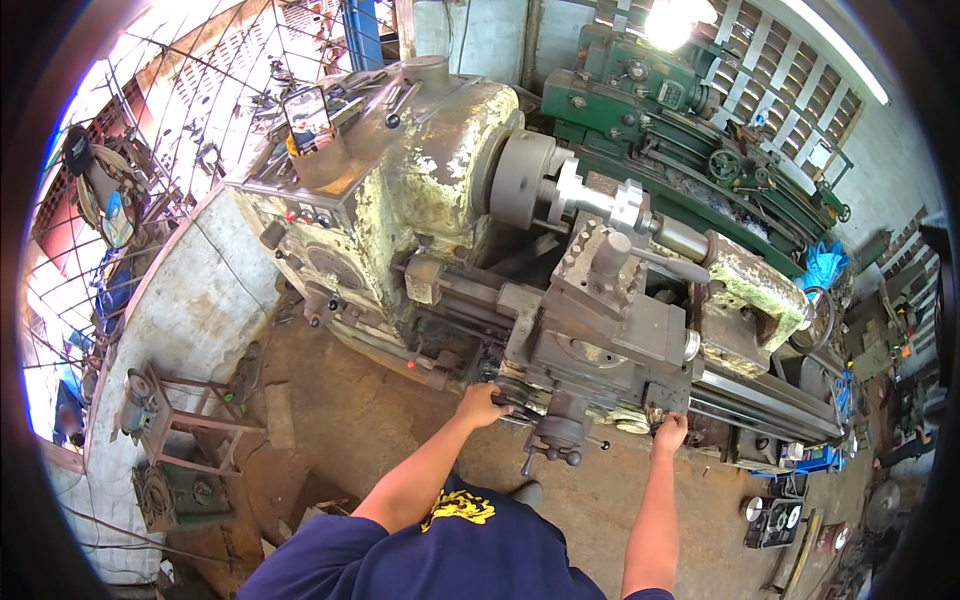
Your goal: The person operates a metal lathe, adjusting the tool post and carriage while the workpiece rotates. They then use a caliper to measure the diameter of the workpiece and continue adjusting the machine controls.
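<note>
A worn lathe with flaking pale paint stands in front of me, its headstock [430,150] at the left. The grey chuck [522,180] carries a shiny metal workpiece [592,199], whose other end meets the tailstock [745,295]. At the left front of the carriage [590,360], my left hand [482,407] is closed around the edge of a dark handwheel [512,391]. My right hand [671,433] is closed low at the carriage's right end; its fingers hide what they grip. Between my hands is the cross-slide handle [560,432]. Above it sits the tool post [605,262] with its lever.
Behind stands a green lathe [640,125]. A mirror [307,117] and loose tools rest on the headstock. To the left are a wooden stand [200,405] and a metal-grille window. A tailstock handwheel [815,320] and a blue plastic bag [825,265] are at the right.
</note>
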{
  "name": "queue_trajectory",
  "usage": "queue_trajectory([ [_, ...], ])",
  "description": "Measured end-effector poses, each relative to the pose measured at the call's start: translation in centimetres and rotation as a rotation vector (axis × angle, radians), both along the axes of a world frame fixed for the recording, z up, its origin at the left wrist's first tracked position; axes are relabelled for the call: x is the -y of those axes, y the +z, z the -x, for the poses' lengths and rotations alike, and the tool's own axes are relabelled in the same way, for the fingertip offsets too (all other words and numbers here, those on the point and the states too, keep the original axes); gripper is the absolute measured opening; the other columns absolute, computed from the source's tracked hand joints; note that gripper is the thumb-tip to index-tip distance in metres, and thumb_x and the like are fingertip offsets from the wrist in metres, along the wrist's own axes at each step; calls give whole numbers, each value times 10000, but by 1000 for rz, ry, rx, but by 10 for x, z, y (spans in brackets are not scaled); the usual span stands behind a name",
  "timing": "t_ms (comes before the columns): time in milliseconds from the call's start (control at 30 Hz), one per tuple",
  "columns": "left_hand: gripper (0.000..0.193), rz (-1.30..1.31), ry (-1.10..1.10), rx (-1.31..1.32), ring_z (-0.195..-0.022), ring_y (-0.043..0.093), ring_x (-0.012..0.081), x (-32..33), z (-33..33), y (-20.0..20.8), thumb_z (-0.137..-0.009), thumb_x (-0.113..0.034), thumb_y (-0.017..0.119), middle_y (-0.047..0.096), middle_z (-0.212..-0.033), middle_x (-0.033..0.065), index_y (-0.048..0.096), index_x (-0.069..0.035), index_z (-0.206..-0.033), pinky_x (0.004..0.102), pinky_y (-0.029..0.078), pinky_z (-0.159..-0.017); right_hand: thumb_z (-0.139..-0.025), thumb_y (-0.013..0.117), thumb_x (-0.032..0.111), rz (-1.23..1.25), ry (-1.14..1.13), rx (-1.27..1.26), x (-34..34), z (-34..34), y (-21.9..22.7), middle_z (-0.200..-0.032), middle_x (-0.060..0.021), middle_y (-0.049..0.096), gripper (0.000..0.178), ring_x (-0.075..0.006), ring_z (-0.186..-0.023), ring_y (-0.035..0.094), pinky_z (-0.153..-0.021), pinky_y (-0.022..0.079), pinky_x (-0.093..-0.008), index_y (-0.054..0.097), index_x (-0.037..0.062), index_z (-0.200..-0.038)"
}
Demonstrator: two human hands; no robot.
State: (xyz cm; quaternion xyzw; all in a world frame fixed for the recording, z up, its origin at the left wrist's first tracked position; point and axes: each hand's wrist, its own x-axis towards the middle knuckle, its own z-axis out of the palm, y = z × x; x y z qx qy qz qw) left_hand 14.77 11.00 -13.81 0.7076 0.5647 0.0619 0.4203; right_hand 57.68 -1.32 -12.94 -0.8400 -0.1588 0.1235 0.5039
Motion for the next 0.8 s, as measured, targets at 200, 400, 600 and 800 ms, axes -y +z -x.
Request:
queue_trajectory([
  [200,547,-268,89,-49,-1306,458,364,27,-8,-5,-847,-407,745,567,-1328,184,634,-28,-1225,431,402,-1094,-857,571,75,-2,3,27,1,2,2,-788,-83,596,80,-218,-754,546,-728,456,-373,623,26,-894],
  [400,466,-159,28,-36,-1204,531,368,7,0,-1,-858,-437,737,660,-1171,190,710,-35,-1092,434,439,-1039,-857,577,88,-39,6,-46,2,6,10,-825,-93,615,96,-218,-779,559,-738,457,-371,630,31,-912],
  [600,529,-67,24,-48,-1193,530,378,0,2,4,-832,-452,766,664,-1151,201,695,-32,-1145,447,446,-1025,-866,577,102,-46,14,-26,3,10,12,-856,-115,625,115,-225,-785,565,-732,463,-371,629,20,-926],
  [800,504,-108,65,6,-1221,512,367,5,1,-1,-814,-447,778,655,-1169,204,709,-17,-1068,436,428,-1047,-862,564,92,-11,24,3,1,5,7,-841,-107,626,121,-220,-767,553,-720,460,-367,635,14,-921],
])
